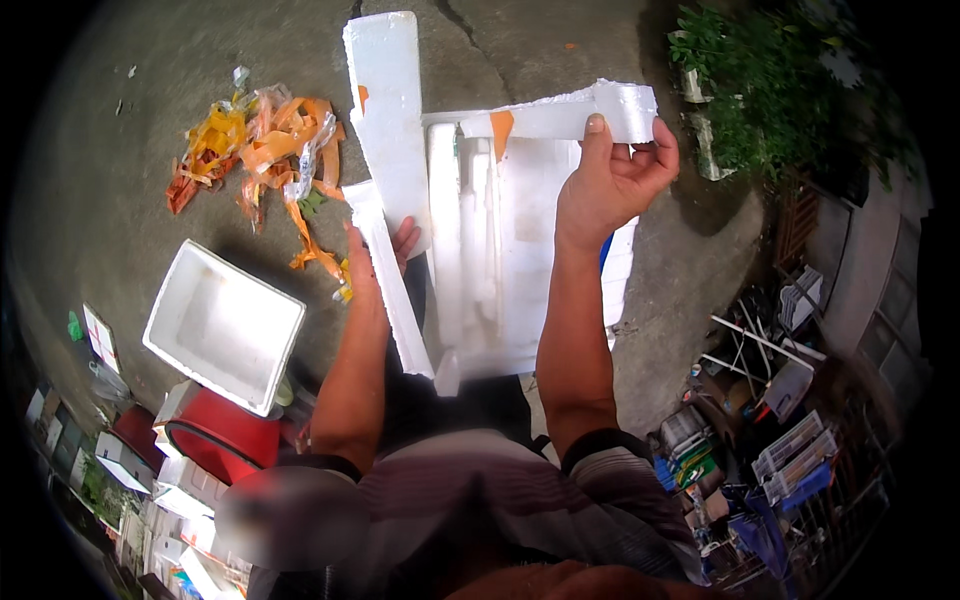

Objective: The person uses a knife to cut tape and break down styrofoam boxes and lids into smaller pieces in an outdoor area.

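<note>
While the white foam box (530, 230) stood directly before the torso, between the two forearms, both hands were engaged along its upper and left edges.

Right hand (612, 190): positioned at the far right corner of the foam box. The thumb and fingertips were clamped on the end of a glossy pale tape strip (630, 103), which ran leftward along the box's jagged far edge. An orange tape scrap (502, 132) hung over that same edge.

Left hand (362, 268): positioned at the left edge of the foam box. The fingers were clamped on a narrow foam strip (388, 280), with the thumb on its left side and the fingertips showing on its right. A long foam slab (385, 90) extended from these fingertips past the box's far left corner; whether the fingers also gripped the slab could not be told.

Surrounding room: cracked concrete ground (480, 60) continued beyond the foam box and, on its right, reached to a leafy green plant (745, 110). Left of the box lay a tangled pile of orange and yellow tape (275, 150), its tail ending near the left hand. A smaller open foam bin (180, 300) stood left of the box, well apart from it, with a red tub (235, 430) just beside the bin's near end.
</note>
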`<state>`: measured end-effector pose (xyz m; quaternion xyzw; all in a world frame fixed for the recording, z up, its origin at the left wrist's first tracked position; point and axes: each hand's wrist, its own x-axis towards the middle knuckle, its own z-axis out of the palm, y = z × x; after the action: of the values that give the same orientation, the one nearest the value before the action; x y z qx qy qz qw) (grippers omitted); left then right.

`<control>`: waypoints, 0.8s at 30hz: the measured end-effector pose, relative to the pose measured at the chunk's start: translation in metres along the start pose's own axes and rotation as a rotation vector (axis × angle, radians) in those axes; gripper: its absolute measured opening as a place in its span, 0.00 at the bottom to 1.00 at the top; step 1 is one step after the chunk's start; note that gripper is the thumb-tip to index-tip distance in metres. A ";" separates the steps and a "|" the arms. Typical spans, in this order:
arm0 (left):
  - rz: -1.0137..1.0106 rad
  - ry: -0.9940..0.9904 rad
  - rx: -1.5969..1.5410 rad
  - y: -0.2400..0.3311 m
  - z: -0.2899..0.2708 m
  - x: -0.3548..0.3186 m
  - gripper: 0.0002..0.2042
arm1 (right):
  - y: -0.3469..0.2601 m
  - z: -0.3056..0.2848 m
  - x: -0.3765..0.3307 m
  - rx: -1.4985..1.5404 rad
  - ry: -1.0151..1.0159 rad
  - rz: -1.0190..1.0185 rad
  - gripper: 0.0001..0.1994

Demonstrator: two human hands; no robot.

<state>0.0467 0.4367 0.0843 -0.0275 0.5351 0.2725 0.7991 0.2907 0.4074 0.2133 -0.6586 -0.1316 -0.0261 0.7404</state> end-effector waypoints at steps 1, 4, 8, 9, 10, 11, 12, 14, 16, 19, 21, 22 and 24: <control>0.002 -0.001 -0.004 -0.001 0.000 0.000 0.27 | -0.004 0.001 -0.001 0.000 -0.018 0.016 0.26; 0.004 0.004 -0.004 -0.001 0.000 0.002 0.27 | 0.001 0.003 -0.014 -0.052 -0.045 0.110 0.26; 0.033 0.052 0.026 -0.001 0.007 -0.001 0.26 | 0.052 -0.008 -0.060 -0.147 -0.120 0.223 0.25; 0.031 0.052 0.030 0.000 0.007 -0.001 0.26 | 0.056 -0.010 -0.071 -0.229 -0.161 0.129 0.24; 0.023 0.034 0.031 0.000 0.007 -0.001 0.26 | 0.060 -0.012 -0.080 -0.311 -0.202 0.034 0.24; 0.015 0.020 0.031 0.000 0.006 -0.002 0.26 | 0.062 -0.010 -0.085 -0.223 -0.203 -0.013 0.24; 0.013 0.024 0.033 0.000 0.006 -0.003 0.26 | 0.064 -0.010 -0.088 -0.225 -0.203 -0.009 0.24; 0.019 0.012 0.031 0.001 0.008 -0.004 0.26 | 0.064 -0.010 -0.091 -0.220 -0.174 0.053 0.23; 0.021 0.005 0.034 0.002 0.010 -0.005 0.26 | 0.045 -0.002 -0.083 -0.337 -0.183 0.170 0.23; 0.017 0.021 0.027 0.002 0.011 -0.006 0.26 | 0.021 0.004 -0.069 -0.417 -0.174 0.366 0.23; 0.022 0.047 0.026 0.001 0.012 -0.006 0.26 | 0.012 0.002 -0.062 -0.366 -0.152 0.410 0.22; 0.034 0.046 0.040 0.001 0.012 -0.007 0.27 | 0.010 0.000 -0.063 -0.365 -0.157 0.414 0.22; 0.040 0.042 0.052 0.000 0.014 -0.006 0.27 | 0.007 -0.006 -0.065 -0.350 -0.158 0.459 0.22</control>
<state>0.0564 0.4386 0.0955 -0.0019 0.5592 0.2740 0.7824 0.2306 0.3942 0.1908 -0.7887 -0.0297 0.1711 0.5898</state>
